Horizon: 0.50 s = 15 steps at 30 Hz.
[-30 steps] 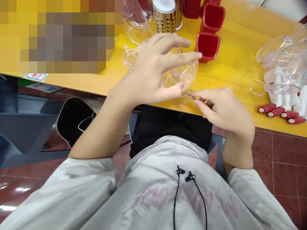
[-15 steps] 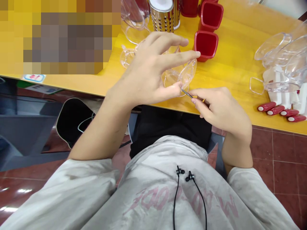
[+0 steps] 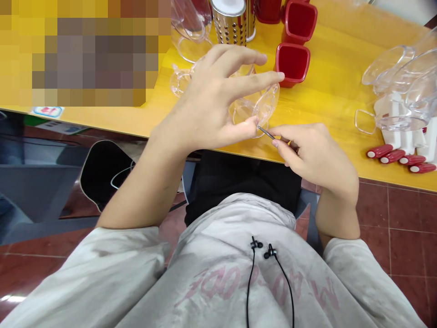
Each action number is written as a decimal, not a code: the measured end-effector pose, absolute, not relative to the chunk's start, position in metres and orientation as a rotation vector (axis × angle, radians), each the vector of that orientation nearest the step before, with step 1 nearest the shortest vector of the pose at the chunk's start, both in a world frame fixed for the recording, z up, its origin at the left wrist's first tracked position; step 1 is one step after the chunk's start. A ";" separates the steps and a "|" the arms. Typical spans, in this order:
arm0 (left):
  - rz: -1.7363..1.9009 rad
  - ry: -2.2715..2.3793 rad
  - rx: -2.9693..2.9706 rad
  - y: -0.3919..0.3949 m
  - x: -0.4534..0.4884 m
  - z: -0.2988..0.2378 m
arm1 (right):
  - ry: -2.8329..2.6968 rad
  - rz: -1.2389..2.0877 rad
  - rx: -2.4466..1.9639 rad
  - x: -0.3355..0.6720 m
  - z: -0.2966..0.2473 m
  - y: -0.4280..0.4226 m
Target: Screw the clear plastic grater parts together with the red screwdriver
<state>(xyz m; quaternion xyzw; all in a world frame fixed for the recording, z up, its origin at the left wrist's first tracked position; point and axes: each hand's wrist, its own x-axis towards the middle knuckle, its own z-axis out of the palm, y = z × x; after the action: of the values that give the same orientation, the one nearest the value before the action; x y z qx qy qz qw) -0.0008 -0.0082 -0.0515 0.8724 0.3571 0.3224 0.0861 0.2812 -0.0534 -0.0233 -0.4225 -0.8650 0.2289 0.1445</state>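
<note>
My left hand (image 3: 208, 102) holds a clear plastic part (image 3: 254, 109). The part sits inside the curve of the hand: the thumb tip bears on its lower edge, and the index and middle fingers (image 3: 249, 79) arch over the top, spread and not fully closed. The transparent plastic behind my fingers makes the view poor. A looped clear handle (image 3: 180, 79) shows beyond the left hand, and it appears to belong to the same part, though I cannot confirm that.

My right hand (image 3: 309, 152) is closed in a pinch on a thin metal pin (image 3: 266, 132), held between thumb and index finger, with the remaining fingers curled under. The pin's tip points left, meeting the clear plastic part just beside my left thumb tip.

The work is held above a yellow wooden table (image 3: 324, 109), at its near edge. Just past my left index fingertip stands a red square cup (image 3: 292, 65), with a second one (image 3: 299, 23) beyond it. Past my left middle finger stands a perforated steel grater drum (image 3: 229, 27), beside a clear plastic jug (image 3: 189, 32). Well to the right of my right hand are stacked clear plastic jugs (image 3: 396, 86) and a row of red handles (image 3: 401, 159).
</note>
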 end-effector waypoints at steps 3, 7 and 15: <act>0.934 1.096 2.573 -0.007 -0.002 -0.052 | -2.506 0.649 -1.213 0.281 -0.024 -0.053; 0.948 1.057 2.646 -0.005 -0.004 -0.053 | -2.505 0.641 -1.177 0.282 -0.026 -0.053; 0.918 1.084 2.602 -0.004 -0.003 -0.056 | -2.448 0.620 -1.243 0.281 -0.028 -0.056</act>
<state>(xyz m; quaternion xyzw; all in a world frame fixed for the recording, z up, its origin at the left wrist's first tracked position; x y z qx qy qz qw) -0.0029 -0.0040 -0.0556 0.8743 0.3644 0.3084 0.0884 0.2810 -0.0557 -0.0284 -0.4358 -0.8581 0.2173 0.1626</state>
